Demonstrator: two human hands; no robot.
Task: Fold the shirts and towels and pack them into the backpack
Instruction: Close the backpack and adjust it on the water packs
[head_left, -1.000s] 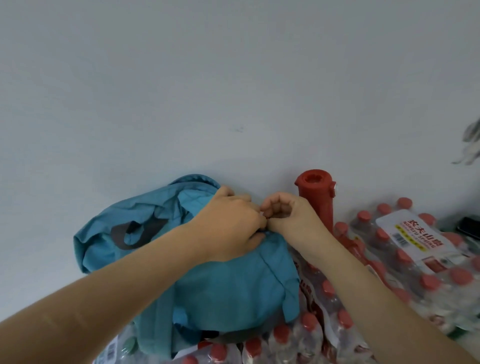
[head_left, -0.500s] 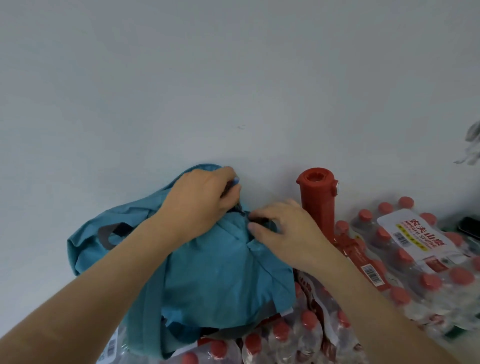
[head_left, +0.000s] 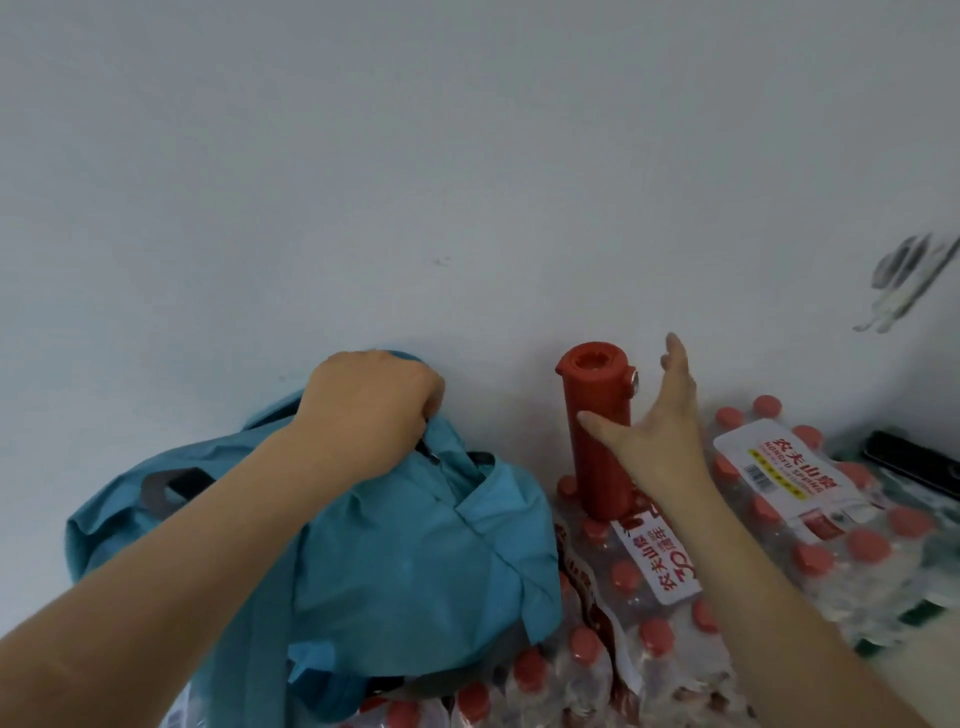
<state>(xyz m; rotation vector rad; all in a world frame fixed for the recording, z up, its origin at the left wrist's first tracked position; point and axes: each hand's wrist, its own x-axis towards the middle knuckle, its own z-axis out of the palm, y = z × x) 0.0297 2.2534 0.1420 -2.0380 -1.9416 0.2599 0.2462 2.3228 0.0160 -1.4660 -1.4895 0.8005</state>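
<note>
While left hand (head_left: 371, 410) grips the top of the soft, floppy backpack (head_left: 415, 561), right hand (head_left: 652, 431) hangs open, so lift by the far top edge.

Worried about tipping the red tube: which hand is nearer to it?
Right. The right hand is open beside the red tube, thumb crossing in front of it; the left hand grips the top of the blue backpack, off to the tube's left.

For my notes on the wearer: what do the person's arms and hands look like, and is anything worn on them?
The left arm and the right arm are bare as far as the picture shows; no sleeve is in view. The left hand and the right hand wear no glove, and no watch, bracelet or ring shows.
</note>
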